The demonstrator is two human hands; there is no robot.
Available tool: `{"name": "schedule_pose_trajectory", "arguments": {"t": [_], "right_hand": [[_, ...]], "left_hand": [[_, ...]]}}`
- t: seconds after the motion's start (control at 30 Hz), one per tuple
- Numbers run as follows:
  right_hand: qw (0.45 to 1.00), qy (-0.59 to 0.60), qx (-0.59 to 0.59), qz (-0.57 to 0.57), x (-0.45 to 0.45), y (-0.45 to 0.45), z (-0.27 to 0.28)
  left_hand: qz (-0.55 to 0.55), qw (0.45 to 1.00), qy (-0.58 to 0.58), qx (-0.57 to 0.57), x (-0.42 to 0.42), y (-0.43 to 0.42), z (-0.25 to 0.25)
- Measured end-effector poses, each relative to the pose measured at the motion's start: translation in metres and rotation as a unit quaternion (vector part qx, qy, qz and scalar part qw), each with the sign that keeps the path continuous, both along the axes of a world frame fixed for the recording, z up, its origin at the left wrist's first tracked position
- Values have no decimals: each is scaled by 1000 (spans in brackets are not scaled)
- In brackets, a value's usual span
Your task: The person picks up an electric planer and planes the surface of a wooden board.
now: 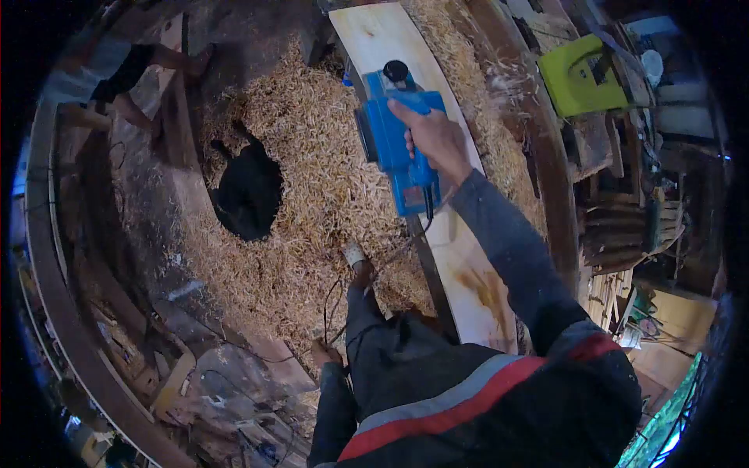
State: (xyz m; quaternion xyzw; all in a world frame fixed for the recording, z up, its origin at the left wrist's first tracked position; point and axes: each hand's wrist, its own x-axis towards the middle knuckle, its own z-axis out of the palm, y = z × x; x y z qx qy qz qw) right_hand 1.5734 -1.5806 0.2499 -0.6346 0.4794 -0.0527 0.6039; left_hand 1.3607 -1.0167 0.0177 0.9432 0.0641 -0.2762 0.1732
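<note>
My right hand [438, 140] is wrapped round the handle of a blue electric planer [406, 175]. The planer rests on a long pale wooden board [376, 35] that runs away from my body and has a brown stain near me. A black round knob stands at the tool's far end. Lower down by my leg, my left hand [326, 353] is closed on the dark power cord [331, 312], which loops up from it; the fingers show only small. The cord leaves the planer's near end.
Wood shavings [312, 148] cover the floor, where a black animal, seemingly a dog [248, 195], lies curled. Another person's legs [140, 86] show at upper left. A yellow-green case [581, 76] sits to the right beside a long timber [546, 156].
</note>
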Motion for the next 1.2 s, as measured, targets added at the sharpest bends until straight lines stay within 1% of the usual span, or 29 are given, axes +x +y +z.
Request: {"name": "schedule_pose_trajectory", "arguments": {"t": [0.03, 0.1, 0.13, 0.17, 0.23, 0.27, 0.33, 0.37, 0.43, 0.47, 0.5, 0.53, 0.57, 0.63, 0.67, 0.7, 0.77, 0.8, 0.83, 0.87, 0.9, 0.97, 1.0, 1.03, 1.07, 1.1, 1.13, 1.17, 1.2], "right_hand": [[1000, -6, -16, -10, 22, -10, -2], [999, -10, -32, -15, 60, -26, -2], [999, -19, -17, -25, 78, -33, 0], [999, -28, 0, -35, 96, -39, 1], [999, -42, -5, -27, 125, -55, -10], [998, -62, -5, -29, 139, -61, -14], [996, -85, -6, -37, 164, -74, -27], [994, -109, 2, -23, 177, -81, -36], [989, -145, 2, -20, 205, -95, -35], [991, -127, -15, -25, 219, -98, -31], [993, -108, -29, -30, 230, -103, -29], [992, -113, -31, -36, 239, -113, -29], [992, -114, -47, -16, 248, -124, -32], [991, -107, -78, 26, 253, -139, -38], [990, -106, -89, 32, 247, -141, -38], [991, -97, -85, 31, 239, -143, -39], [981, -129, -96, 112, 215, -143, -45], [986, -102, -99, 91, 196, -128, -34], [987, -96, -96, 87, 172, -115, -36], [986, -80, -113, 95, 147, -107, -38], [984, -66, -132, 104, 122, -97, -34], [984, 31, -152, 86, 61, -59, -10], [981, 45, -155, 108, 28, -35, 10], [977, 57, -159, 128, -5, -15, 27], [985, 68, -123, 96, -37, -3, 19], [991, 78, -88, 65, -70, 9, 2], [990, 55, -123, 52, -103, 29, -3], [990, 32, -135, 37, -138, 44, -6], [989, 9, -147, 23, -169, 63, 0]], "left_hand": [[3, 1000, 2, -2, 13, -4, -4], [52, 994, -40, -88, 37, -5, -21], [-23, 988, -121, -95, 54, -22, 3], [-19, 988, -122, -96, 63, -32, 11], [-1, 985, -147, -95, 81, -42, 13], [3, 994, -92, -62, 86, -44, 17], [0, 991, -110, -81, 75, -38, -3], [-3, 987, -127, -100, 70, -34, -13], [23, 994, -33, -102, 69, -35, -26], [8, 998, -5, -57, 79, -57, 2], [46, 995, 26, -86, 88, -71, 18], [85, 988, 55, -112, 98, -85, 35], [125, 979, 83, -136, 108, -99, 52], [69, 976, 46, -202, 105, -96, 61], [147, 955, 58, -252, 99, -88, 47], [148, 956, 67, -247, 89, -77, 35], [171, 959, 97, -206, 82, -71, 42], [170, 959, 104, -201, 64, -51, 19], [161, 958, 94, -217, 38, -25, -21], [152, 957, 81, -234, 19, -8, -43], [148, 957, 82, -235, 14, -8, -31], [64, 991, 103, -54, 1, -11, -7], [177, 962, 120, -170, -34, 31, -66], [174, 963, 114, -172, -39, 39, -70], [94, 984, 142, -49, -45, 47, -75], [77, 979, 187, 15, -37, 39, -50], [55, 968, 234, 76, -33, 41, -40], [70, 976, 201, 45, -27, 48, -46], [84, 982, 169, 13, -30, 67, -69]]}}
